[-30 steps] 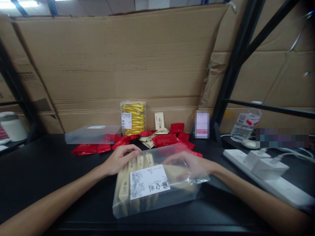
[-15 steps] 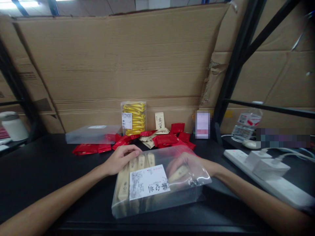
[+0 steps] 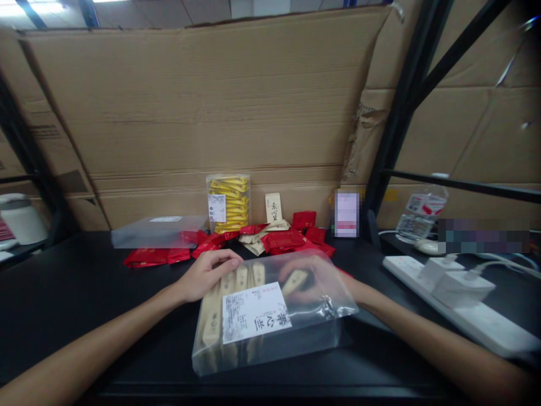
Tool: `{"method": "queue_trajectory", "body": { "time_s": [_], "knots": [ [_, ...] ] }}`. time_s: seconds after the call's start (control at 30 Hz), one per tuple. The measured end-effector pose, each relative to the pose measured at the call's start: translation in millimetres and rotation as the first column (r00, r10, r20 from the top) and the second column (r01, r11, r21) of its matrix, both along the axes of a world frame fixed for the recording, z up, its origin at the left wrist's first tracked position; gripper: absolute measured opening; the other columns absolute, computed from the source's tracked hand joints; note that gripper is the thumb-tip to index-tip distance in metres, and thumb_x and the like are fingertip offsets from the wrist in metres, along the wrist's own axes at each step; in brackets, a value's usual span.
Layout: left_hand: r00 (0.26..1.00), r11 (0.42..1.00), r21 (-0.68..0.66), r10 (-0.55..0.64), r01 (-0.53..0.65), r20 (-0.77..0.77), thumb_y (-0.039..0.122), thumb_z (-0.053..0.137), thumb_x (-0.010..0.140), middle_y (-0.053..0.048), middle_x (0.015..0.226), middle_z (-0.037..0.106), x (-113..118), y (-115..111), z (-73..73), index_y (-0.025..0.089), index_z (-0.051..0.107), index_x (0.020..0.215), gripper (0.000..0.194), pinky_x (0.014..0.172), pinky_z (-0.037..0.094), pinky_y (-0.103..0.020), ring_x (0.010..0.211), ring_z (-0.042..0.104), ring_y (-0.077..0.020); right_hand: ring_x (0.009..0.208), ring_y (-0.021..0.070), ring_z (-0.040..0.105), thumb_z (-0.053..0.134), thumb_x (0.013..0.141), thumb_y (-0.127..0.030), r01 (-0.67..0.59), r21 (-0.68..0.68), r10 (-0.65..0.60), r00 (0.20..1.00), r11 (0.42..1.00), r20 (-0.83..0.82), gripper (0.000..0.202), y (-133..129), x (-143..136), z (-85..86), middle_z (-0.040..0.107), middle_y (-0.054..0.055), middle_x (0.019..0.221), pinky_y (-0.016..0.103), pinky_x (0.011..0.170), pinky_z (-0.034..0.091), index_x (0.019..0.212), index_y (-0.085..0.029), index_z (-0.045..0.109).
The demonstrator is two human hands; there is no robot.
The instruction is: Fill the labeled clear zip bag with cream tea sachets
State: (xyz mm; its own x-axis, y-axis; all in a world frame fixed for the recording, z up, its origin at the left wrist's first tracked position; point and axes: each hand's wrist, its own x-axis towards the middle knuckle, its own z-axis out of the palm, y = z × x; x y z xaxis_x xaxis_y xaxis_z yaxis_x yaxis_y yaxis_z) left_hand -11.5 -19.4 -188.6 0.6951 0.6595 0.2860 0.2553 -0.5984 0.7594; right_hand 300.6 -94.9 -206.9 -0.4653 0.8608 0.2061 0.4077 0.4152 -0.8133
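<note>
A clear plastic bag [image 3: 270, 358] with a white printed label [image 3: 257, 313] lies in front of me on the black table. Several beige sachets [image 3: 212, 318] stand in a row in its left part. My left hand [image 3: 209, 274] is closed over the bag's upper left edge, thumb on top. Inside the bag's right part, seen through the plastic, my right hand [image 3: 310, 276] grips a tilted beige sachet [image 3: 295, 281]. Some of the right fingers are blurred behind the film.
Red packets [image 3: 283, 241] and a few beige ones are heaped behind the bag. A lidded-looking clear box [image 3: 143, 234] and a pack of yellow sachets [image 3: 230, 203] stand at the back. A power strip [image 3: 456, 304], a water bottle [image 3: 422, 211] and a white cup [image 3: 23, 219] are at the sides.
Inside the bag, my right hand has shifted left and up, and the sachet in it has turned from nearly flat to a steeper tilt. My left hand stays in place.
</note>
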Motion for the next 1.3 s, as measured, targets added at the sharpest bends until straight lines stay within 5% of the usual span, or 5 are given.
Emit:
{"method": "queue_trajectory", "body": {
  "time_s": [0.23,0.67,1.0,1.17,1.3],
  "knots": [
    [1.000,1.000,0.009,-0.001,0.001,0.006,0.042,0.056,0.102,-0.007,0.099,0.077,0.2,1.1,-2.3,0.017,0.076,0.106,0.031,0.076,0.051,-0.029,0.088,0.068,-0.0209,0.082,0.0241,0.071,0.082,0.078,-0.044,0.004,0.241,-0.015,0.999,0.971,0.046,0.027,-2.1,4.0,6.4,0.076,0.005,0.092,0.039,0.079,0.060,0.096,-0.024,0.079],
    [1.000,0.999,0.041,0.016,-0.016,0.002,0.043,0.058,0.101,-0.007,0.102,0.076,-1.2,1.0,-1.1,0.018,0.076,0.108,0.031,0.078,0.051,-0.030,0.090,0.068,-0.0214,0.105,0.0368,0.071,0.073,0.087,-0.054,0.165,0.214,-0.163,0.986,0.963,-0.029,0.045,0.1,7.0,6.1,0.078,0.009,0.098,0.049,0.087,0.059,0.121,-0.025,0.077],
    [1.000,0.999,0.040,0.029,-0.029,-0.010,0.043,0.058,0.102,-0.008,0.104,0.075,-3.0,3.2,-3.3,0.016,0.075,0.110,0.033,0.081,0.050,-0.031,0.094,0.068,-0.0225,0.105,0.0349,0.071,0.087,0.073,-0.051,-0.004,-0.037,0.000,0.995,0.999,-0.102,0.060,-4.7,3.8,-4.0,0.078,0.008,0.108,0.045,0.085,0.061,0.126,-0.025,0.076],
    [1.000,1.000,0.018,-0.001,0.001,-0.004,0.043,0.057,0.102,-0.008,0.102,0.076,-1.6,3.0,-3.3,0.015,0.075,0.108,0.034,0.079,0.050,-0.030,0.092,0.068,-0.0217,0.106,0.0294,0.072,0.098,0.055,-0.037,-0.226,-0.202,0.216,0.974,0.953,-0.073,0.085,-5.4,-5.1,3.8,0.076,0.008,0.120,0.033,0.076,0.059,0.134,-0.024,0.070],
    [1.000,1.000,0.010,-0.006,0.006,-0.001,0.043,0.056,0.102,-0.008,0.102,0.076,-1.7,2.4,-2.7,0.015,0.075,0.108,0.034,0.079,0.051,-0.029,0.091,0.069,-0.0214,0.102,0.0242,0.072,0.097,0.060,-0.034,-0.257,-0.232,0.247,0.966,0.938,-0.070,0.077,-6.5,-3.5,3.7,0.078,0.007,0.113,0.028,0.071,0.055,0.132,-0.024,0.070]
  ]
}}
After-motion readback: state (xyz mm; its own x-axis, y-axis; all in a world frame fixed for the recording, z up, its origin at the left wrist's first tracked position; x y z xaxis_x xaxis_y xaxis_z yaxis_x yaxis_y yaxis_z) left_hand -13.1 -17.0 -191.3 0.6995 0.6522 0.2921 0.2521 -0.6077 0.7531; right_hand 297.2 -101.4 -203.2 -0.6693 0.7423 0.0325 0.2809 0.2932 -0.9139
